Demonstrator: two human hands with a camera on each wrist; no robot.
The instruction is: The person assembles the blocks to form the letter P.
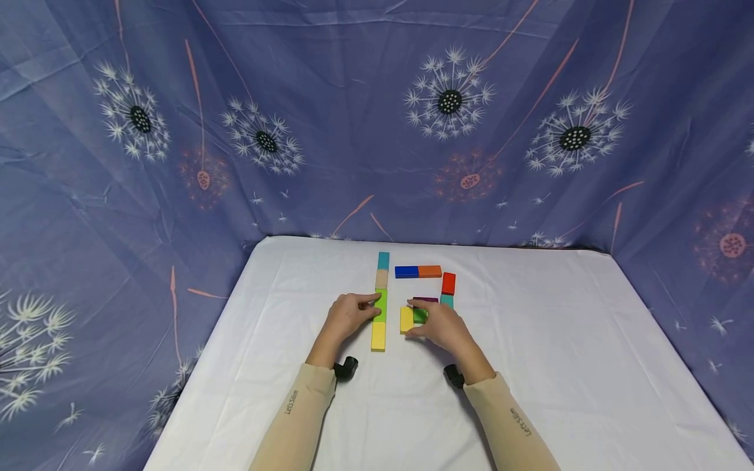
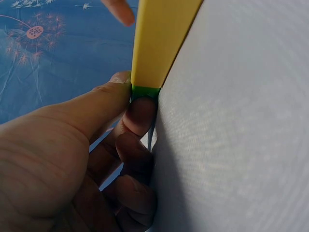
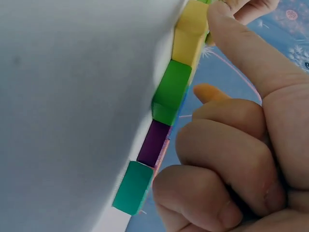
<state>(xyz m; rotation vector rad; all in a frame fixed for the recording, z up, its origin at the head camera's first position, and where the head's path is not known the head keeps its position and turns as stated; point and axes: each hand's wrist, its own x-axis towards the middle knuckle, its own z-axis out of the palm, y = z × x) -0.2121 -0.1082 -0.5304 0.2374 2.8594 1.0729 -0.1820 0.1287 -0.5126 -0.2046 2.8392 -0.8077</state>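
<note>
My left hand [image 1: 346,314] holds the light green block [image 1: 381,305] at its left side, with thumb and index finger. That block lies in a straight column between a natural wood block [image 1: 381,279] and a yellow block [image 1: 378,336]; in the left wrist view the yellow block [image 2: 164,43] hides most of it. Across a gap to the right, my right hand [image 1: 444,324] pinches another yellow block [image 1: 406,320] at its near and far ends. A darker green block [image 1: 420,316] lies against its right side, partly under the fingers, with a purple block [image 3: 154,144] behind.
A light blue block [image 1: 383,260] tops the column. Dark blue [image 1: 406,272] and orange [image 1: 430,271] blocks lie end to end at the back. A red block [image 1: 449,283] and a teal block [image 1: 447,301] curve down the right. White cloth [image 1: 559,340] covers the table.
</note>
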